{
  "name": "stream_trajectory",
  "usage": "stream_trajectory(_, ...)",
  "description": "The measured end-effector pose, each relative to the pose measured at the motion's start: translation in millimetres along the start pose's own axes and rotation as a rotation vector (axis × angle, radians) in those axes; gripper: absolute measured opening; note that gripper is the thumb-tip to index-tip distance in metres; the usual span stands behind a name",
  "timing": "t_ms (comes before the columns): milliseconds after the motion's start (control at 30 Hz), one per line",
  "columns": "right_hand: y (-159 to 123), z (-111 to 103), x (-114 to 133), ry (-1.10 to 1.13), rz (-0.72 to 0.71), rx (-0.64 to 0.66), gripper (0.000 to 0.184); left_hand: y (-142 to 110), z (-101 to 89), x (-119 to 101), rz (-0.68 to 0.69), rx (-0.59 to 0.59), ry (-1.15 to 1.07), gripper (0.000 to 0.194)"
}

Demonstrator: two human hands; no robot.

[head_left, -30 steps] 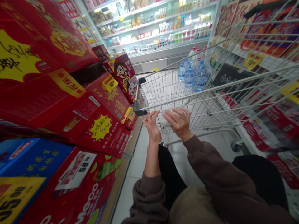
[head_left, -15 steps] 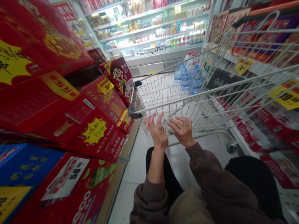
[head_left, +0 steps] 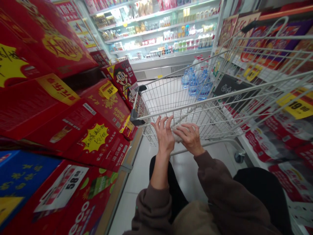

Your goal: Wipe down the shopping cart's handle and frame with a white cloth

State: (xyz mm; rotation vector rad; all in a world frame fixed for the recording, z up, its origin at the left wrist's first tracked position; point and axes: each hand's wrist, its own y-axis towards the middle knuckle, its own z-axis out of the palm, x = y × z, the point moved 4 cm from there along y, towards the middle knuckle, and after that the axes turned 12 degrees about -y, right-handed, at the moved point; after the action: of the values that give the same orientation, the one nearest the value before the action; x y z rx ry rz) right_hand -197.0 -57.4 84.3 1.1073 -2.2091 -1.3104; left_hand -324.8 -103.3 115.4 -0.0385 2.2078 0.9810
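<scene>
Fingers (head_left: 162, 122) on the left hand (head_left: 164, 138) are fanned wide and pointing up now, where a second ago they were curled in. They sit just beside the small white wrapped bundle (head_left: 177, 134) and don't look like they're gripping it. The right hand (head_left: 190, 138) is the one actually on it: its fingers (head_left: 187, 129) are curled narrow over the top, holding it loosely, though I can't tell what the bundle is. So it's basically down to one hand on it right now. It sits up against the wire of the shopping cart (head_left: 156, 107), near the close end. Brown sleeves (head_left: 220, 186) run back toward the camera. Past the cart there's bottled water (head_left: 197, 85), with stacked red gift boxes (head_left: 97, 137) down the left and lit chilled shelves (head_left: 156, 36) far ahead.
</scene>
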Motion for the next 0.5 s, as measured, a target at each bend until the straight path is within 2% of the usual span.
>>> stream_trajectory(100,14.0,-10.4,-6.4,-0.012,0.033,-0.063,0.030,-1.3,0.5,-0.3,0.006,-0.018,-0.005,0.067)
stream_trajectory(200,15.7,-11.3,-9.7,-0.026,0.062,-0.123,0.030,-1.3,0.2,0.5,0.013,-0.019,-0.014,0.068)
stream_trajectory(400,-0.8,-1.1,-5.8,-0.001,0.028,-0.003,0.026,-0.5,-0.1,3.1,0.000,0.019,-0.026,0.069)
stream_trajectory(500,11.5,-10.0,-10.9,-0.003,0.045,-0.052,0.033,-1.6,-0.5,1.1,-0.011,0.002,-0.011,0.070)
